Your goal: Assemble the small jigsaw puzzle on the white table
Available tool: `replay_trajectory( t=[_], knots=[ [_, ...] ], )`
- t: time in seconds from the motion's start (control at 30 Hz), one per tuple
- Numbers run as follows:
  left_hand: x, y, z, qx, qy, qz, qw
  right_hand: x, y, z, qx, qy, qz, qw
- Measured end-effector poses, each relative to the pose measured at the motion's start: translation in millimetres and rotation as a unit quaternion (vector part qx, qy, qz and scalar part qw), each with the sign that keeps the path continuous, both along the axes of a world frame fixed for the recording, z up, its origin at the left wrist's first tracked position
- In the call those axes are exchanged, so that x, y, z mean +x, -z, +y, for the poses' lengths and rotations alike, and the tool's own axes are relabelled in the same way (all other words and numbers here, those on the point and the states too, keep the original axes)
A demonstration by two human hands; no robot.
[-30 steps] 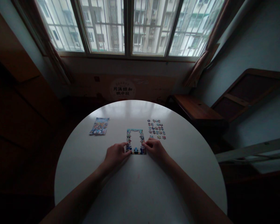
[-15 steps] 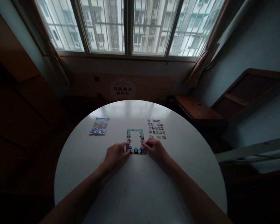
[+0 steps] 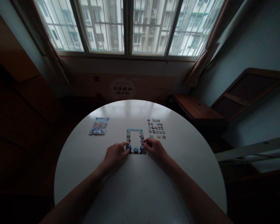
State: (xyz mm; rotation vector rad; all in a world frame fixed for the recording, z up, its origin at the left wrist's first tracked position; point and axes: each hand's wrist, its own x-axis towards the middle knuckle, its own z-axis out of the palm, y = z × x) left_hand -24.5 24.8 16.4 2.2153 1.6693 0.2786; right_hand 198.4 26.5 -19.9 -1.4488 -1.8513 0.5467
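So, head cam only: the jigsaw frame (image 3: pixel 136 151) sits near the middle of the round white table (image 3: pixel 140 189), just the border ring joined up, with bare tabletop showing through the hollow middle. The left hand (image 3: pixel 115 154) comes in at about 7 o'clock of the frame, loosely curled, thumb and index tip pressed against the lower-left corner and not wrapped around anything. The right hand (image 3: pixel 155 149) sits at about 4 o'clock, fingertips bunched on the right border. It might be pinching a piece there, but honestly that's too small and dim to tell. My guess is that both hands bracket the ring because it's thin, flat card on a glossy, slippery-looking top, so pressure from one side would just push it around. The loose pieces (image 3: pixel 156 128) lie at roughly 1 o'clock of the frame, spread flat in rough rows and apart from each other, probably so each knobby shape reads at a glance and stays close to the right hand. A small colourful printed sheet (image 3: pixel 99 126) lies flat over at 10 o'clock, well apart and out of the way. Beyond 12 o'clock is a barred window (image 3: pixel 128 28), the only light, which leaves a soft sheen on the tabletop.
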Motion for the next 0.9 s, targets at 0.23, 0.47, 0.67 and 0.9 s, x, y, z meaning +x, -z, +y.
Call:
replay_trajectory(
  t=[0.23, 0.47, 0.67, 0.9],
  knots=[
    [0.5, 1.9, 0.9, -0.004, -0.005, 0.011, 1.000, -0.6, -1.1, -0.7, -0.005, 0.002, -0.006, 1.000],
    [-0.2, 2.9, 1.3, 0.007, -0.001, 0.002, 1.000, -0.8, -3.0, -0.4, 0.019, 0.011, -0.039, 0.999],
    [-0.3, 0.4, 0.0, -0.003, 0.001, 0.004, 1.000, -1.5, -5.0, -0.7, 0.025, 0.007, -0.055, 0.998],
    [2.1, -5.1, -1.7, -0.015, -0.009, 0.010, 1.000, -1.4, -5.8, -1.0, 0.027, 0.004, -0.063, 0.998]
  ],
)
